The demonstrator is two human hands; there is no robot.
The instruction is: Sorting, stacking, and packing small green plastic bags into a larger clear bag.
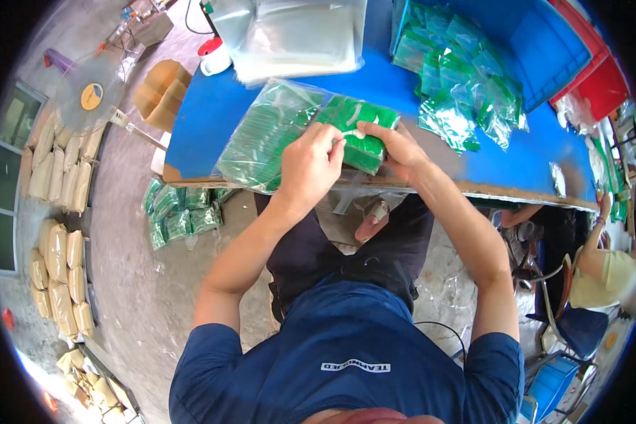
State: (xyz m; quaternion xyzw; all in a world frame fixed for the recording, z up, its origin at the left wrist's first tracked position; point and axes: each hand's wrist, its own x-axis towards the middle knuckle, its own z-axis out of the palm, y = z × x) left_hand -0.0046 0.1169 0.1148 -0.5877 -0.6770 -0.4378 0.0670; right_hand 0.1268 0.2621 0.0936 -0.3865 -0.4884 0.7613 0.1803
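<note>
The blue desk (pixel 212 120) fills the upper middle of the room, its near edge running just above the seated person's lap; the concrete floor (pixel 134 283) spreads out to the left, with tan sacks (pixel 60 261) lined along the wall and a small heap of filled green packets (pixel 180 215) lying under the desk's corner, probably dropped there to keep the top free. At the back of the desk sits a stack of clear empty bags (pixel 297 35); to the right a loose pile of finished green packets (pixel 459 78) leans against a blue crate (pixel 544 42), with a red crate (pixel 601 85) beyond it.

Right at the near edge lies the clear bag of green pieces (pixel 261 138) — a big flat bundle, held on the desk so its weight rests there rather than in the fingers; beside it, touching on the right, is a smaller green packet (pixel 360 131). The left hand (pixel 309 164) is curled over the bag, fingers pressed together and pinching the plastic near its mouth; the right hand (pixel 396 145) meets it from the other side, thumb and forefinger pinching the edge of the smaller packet — the two hands nearly touch, it seems to steady the opening.

Far right, another person's arm (pixel 601 265) shows beside a chair.
</note>
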